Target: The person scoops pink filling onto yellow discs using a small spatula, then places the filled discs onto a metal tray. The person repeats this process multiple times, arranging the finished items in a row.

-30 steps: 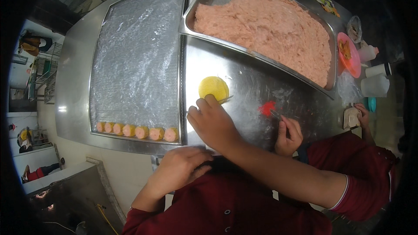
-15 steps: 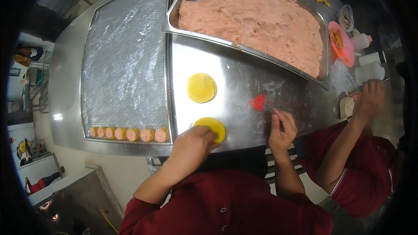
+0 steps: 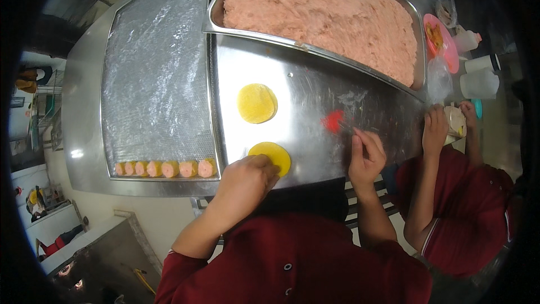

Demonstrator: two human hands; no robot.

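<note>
At the near edge of the steel table (image 3: 315, 160), I see one yellow round (image 3: 275, 156) lying under the left hand (image 3: 247, 177) of the person, below a separate stack of yellow rounds (image 3: 256, 103). The left fingers are bent over its left side; their tips are partly hidden, so I cannot tell if they pinch the edge or only press on it. The right hand (image 3: 368, 157) has thumb and fingers brought together on a thin tool (image 3: 346, 126), whose end is beside a small red heap (image 3: 333, 121). In my opinion, the left touch should be light and spread, because such a thin round could tear or crease if one finger pushes hard. It would be good to hold it flat, with the whole edge lying on the steel. For the right hand, I think a loose, steady pinch is better, with the tool low near the red heap, so that nothing red scatters toward the yellow round.
</note>
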